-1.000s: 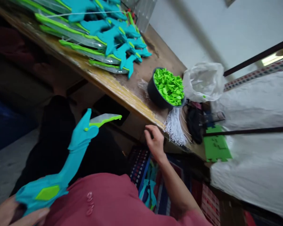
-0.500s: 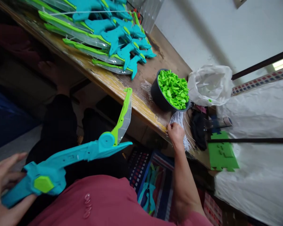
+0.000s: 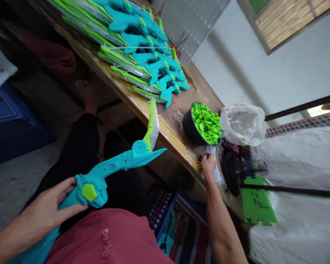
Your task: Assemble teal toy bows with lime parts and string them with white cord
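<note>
My left hand [image 3: 53, 203] is wrapped round the body of a turquoise toy bow [image 3: 112, 165], which lies tilted across my lap. Its one visible limb [image 3: 152, 126] is lime green with a clear panel, standing up from the far end near the table edge. At that edge my right hand [image 3: 209, 165] is closed, knuckles up, against a bundle of white strings [image 3: 217, 174]. Small dark bits show beside its fingertips; what the fingers hold is hidden. Just beyond it stands a dark round tub [image 3: 191, 130] heaped with bright green plastic pieces [image 3: 206, 123].
Several similar turquoise toy bows [image 3: 154, 60] lie stacked along the wooden table [image 3: 173, 135]. A white plastic bag [image 3: 243, 124] stands behind the tub, with a green foam mat [image 3: 258, 201] to the right. Below the table, a blue crate [image 3: 167, 220] contains turquoise parts.
My left hand has brought the toy bow up and to the right in view. My right hand has moved in over the white strings, still closed. The view itself has shifted.
</note>
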A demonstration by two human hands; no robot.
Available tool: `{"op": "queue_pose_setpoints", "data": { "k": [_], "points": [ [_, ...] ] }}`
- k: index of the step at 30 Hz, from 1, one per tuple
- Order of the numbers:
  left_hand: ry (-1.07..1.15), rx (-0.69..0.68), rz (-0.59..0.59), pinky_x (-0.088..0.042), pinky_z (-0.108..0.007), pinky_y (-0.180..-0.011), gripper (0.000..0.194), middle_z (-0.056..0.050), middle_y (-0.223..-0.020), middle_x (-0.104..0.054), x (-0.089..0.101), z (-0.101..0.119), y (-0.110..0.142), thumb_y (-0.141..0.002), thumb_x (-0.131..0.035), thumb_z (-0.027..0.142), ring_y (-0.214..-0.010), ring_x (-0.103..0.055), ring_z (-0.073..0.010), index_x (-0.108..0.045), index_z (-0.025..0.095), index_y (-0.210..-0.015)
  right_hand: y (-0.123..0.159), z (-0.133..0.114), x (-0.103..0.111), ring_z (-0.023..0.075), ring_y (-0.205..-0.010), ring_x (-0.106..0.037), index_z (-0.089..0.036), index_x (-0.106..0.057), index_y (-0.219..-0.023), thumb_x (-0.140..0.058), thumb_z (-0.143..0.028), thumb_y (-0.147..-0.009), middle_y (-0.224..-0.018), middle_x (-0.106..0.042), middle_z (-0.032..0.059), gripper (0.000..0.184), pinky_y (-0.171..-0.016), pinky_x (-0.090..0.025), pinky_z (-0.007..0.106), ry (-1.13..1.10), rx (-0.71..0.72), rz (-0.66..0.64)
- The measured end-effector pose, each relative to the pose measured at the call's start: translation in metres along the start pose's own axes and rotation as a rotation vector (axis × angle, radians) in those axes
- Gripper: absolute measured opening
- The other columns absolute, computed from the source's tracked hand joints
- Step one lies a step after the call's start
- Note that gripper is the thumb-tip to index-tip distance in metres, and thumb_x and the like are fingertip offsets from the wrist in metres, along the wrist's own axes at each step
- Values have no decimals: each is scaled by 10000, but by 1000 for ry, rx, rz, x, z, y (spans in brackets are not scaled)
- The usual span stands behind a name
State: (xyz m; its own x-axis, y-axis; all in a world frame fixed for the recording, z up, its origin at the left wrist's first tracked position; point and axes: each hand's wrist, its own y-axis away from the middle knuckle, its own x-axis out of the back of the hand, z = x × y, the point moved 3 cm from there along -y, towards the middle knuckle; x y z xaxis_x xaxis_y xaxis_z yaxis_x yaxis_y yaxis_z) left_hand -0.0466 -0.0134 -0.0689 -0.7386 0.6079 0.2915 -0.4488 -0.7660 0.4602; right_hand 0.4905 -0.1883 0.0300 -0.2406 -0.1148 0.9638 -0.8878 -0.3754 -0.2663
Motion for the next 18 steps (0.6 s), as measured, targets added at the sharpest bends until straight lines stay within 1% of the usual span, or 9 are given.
{"op": "queue_pose_setpoints", "data": {
  "k": [2, 4, 7, 11, 12, 13, 14, 16, 18],
  "points": [
    [154, 30, -204, -604, -366, -860, 556, -78, -975, -790, 0, 5, 1, -588, -796, 499, -958, -736, -313, -689, 179, -1030, 6, -5, 15, 183, -796, -609, -127, -630, -961, -548, -356, -1033, -895, -627, 56, 253, -763, -515, 343, -81, 35, 8],
    [253, 56, -387, -584, -321, -769, 396, -40, -839, -754, 2, 14, 3, -668, -787, 433, -790, -706, -244, -700, 171, -952, 27, -15, 28, 220, -770, -591, -120, -618, -915, -445, -321, -1028, -838, -612, 104, 287, -725, -474, 357, -174, 102, 3],
    [362, 102, -562, -551, -296, -705, 339, -12, -808, -708, 2, 27, 3, -696, -796, 373, -683, -643, -178, -689, 173, -948, 94, -50, 32, 228, -692, -569, -161, -600, -861, -394, -356, -1002, -747, -601, 97, 317, -665, -444, 336, -359, 308, -136],
    [517, 179, -738, -543, -317, -647, 421, -19, -768, -678, -17, 31, -2, -667, -803, 372, -661, -628, -186, -644, 178, -1005, 229, -130, 21, 156, -666, -604, -211, -625, -854, -454, -376, -1019, -762, -652, 24, 289, -644, -475, 226, -637, 707, -495],
    [544, 189, -767, -531, -309, -618, 445, -18, -745, -672, -23, 30, -3, -650, -802, 376, -633, -616, -180, -634, 175, -1009, 259, -149, 18, 146, -688, -623, -214, -634, -876, -469, -336, -1024, -793, -670, 16, 253, -660, -483, 209, -713, 810, -604],
    [557, 192, -791, -513, -296, -586, 468, -14, -721, -667, -27, 29, -5, -629, -804, 381, -599, -599, -169, -626, 173, -1009, 286, -166, 15, 154, -777, -654, -207, -645, -934, -484, -274, -1022, -886, -699, 30, 196, -727, -496, 214, -814, 930, -763],
    [557, 186, -803, -493, -281, -565, 477, -5, -694, -659, -30, 28, -6, -623, -804, 388, -568, -578, -156, -621, 172, -1007, 307, -179, 11, 160, -853, -670, -205, -652, -965, -515, -233, -1013, -959, -712, 34, 148, -788, -498, 217, -863, 1034, -896],
    [523, 167, -776, -458, -256, -551, 451, 20, -637, -628, -30, 26, -7, -657, -793, 407, -534, -543, -133, -620, 176, -1004, 332, -195, 4, 161, -948, -673, -194, -660, -977, -590, -172, -988, -1033, -715, 30, 75, -859, -480, 211, -900, 1186, -1155],
    [467, 161, -712, -449, -250, -562, 401, 37, -624, -603, -26, 25, -7, -703, -782, 419, -548, -528, -129, -631, 187, -992, 338, -198, -5, 131, -911, -669, -180, -670, -939, -657, -159, -966, -985, -714, 4, 36, -834, -467, 171, -877, 1219, -1365]
  ]
}}
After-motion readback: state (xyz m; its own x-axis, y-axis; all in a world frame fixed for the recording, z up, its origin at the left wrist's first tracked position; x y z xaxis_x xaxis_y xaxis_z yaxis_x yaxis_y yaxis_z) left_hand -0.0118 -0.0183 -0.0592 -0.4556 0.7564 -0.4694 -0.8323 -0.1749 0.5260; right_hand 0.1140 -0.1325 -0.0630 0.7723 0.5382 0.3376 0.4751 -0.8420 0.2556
